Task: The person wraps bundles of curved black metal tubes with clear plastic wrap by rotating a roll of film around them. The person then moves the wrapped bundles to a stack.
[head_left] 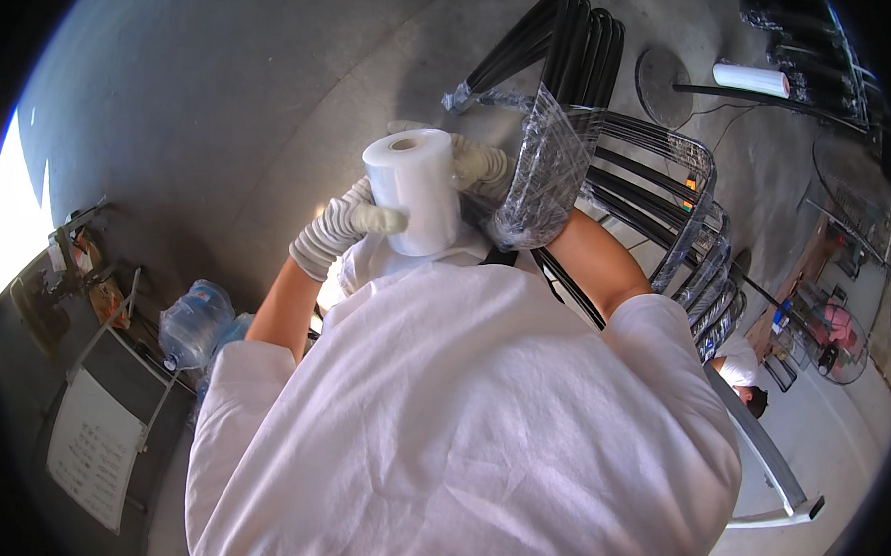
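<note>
A thick roll of clear stretch film stands nearly upright in front of my chest, its cardboard core showing at the top. My left hand, in a whitish ribbed glove, grips its near left side with the thumb across it. My right hand, gloved too, holds the roll's far right side; some of its fingers are hidden behind the roll. Right beside that hand is a bundle of bent black metal tubes, its near end wrapped in clear film. My right forearm passes behind this wrapped end.
More film-wrapped black tube frames extend to the right. Another film roll lies at the far right, near a round base with a pole. Large water bottles and a whiteboard are on the left. A person and a fan are at right.
</note>
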